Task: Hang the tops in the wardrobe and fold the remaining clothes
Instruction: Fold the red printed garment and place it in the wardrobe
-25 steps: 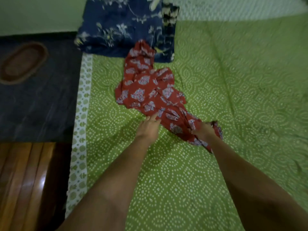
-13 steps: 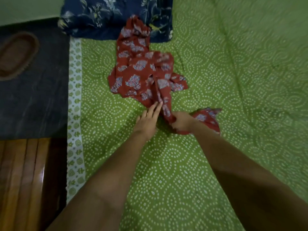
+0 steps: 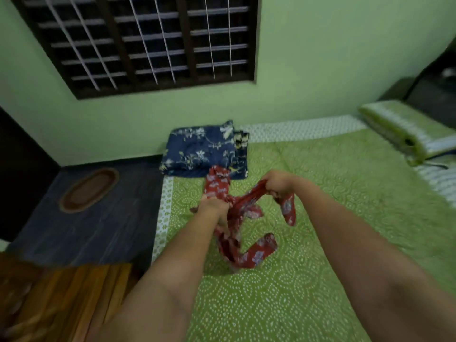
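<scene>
Head view: the left hand point(image 3: 214, 209) and right hand point(image 3: 278, 181) both grip the red garment point(image 3: 237, 233), bunched and lifted over the bed point(image 3: 320, 243) at centre. Best to find the waistband or shoulders, shake it flat, then fold. Blue bundle point(image 3: 202, 151) lies at 12 o'clock.

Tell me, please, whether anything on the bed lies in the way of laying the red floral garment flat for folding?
Nothing visible does. Both hands, left and right, grip the red floral garment above bare green dotted bedspread; the folded navy floral cloth sits behind, at the bed's far edge.
</scene>
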A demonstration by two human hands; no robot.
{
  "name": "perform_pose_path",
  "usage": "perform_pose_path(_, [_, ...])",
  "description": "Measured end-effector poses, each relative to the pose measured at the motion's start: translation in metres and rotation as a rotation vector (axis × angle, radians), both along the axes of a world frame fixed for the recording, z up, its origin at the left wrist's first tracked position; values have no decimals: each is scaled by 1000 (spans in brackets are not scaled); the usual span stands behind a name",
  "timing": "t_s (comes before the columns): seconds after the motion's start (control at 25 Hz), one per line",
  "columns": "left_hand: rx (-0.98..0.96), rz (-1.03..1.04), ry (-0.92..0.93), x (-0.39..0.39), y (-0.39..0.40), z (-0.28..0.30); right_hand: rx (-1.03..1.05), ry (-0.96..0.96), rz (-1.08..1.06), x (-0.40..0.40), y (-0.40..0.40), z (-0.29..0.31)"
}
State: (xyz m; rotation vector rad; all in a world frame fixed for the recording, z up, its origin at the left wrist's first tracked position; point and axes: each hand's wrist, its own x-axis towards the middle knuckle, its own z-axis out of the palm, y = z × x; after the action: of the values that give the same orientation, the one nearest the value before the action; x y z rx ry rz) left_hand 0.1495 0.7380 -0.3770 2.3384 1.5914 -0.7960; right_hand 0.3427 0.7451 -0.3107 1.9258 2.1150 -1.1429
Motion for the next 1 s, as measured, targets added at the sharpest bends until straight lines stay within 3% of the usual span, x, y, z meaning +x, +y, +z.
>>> perform_pose_path(0.16, [67, 171, -201, -22, -26, 94, 261, 262, -312, 4, -40, 107])
perform_pose_path(0.28, [29, 290, -627, -22, -37, 153, 418, 731, -617, -7, -58, 138])
perform_pose_path(0.32, [49, 308, -794, -21, -42, 173, 434, 801, -674, -12, -65, 137])
perform_pose_path(0.44, [89, 503, -1308, -17, -49, 228, 455, 367, -686, -28, -95, 108])
perform_pose_path(0.52, [118, 556, -1505, -13, -57, 262, 322, 430, -612, -38, -120, 92])
perform_pose_path(0.6, [53, 567, -1610, -5, -72, 288, 129, 681, -468, -51, -142, 99])
perform_pose_path(0.68, [-84, 576, -1655, 3, -84, 303, 98, 798, -358, -60, -146, 117])
perform_pose_path(0.88, [-213, 644, -1900, -18, -91, 300, 206, 805, -295, -62, -130, 160])
perform_pose_path(0.92, [-304, 609, -1896, -29, -94, 291, 211, 829, -304, -58, -127, 167])
perform_pose_path(1.0, [-478, 545, -1643, -44, -113, 262, 186, 905, -283, -53, -120, 185])
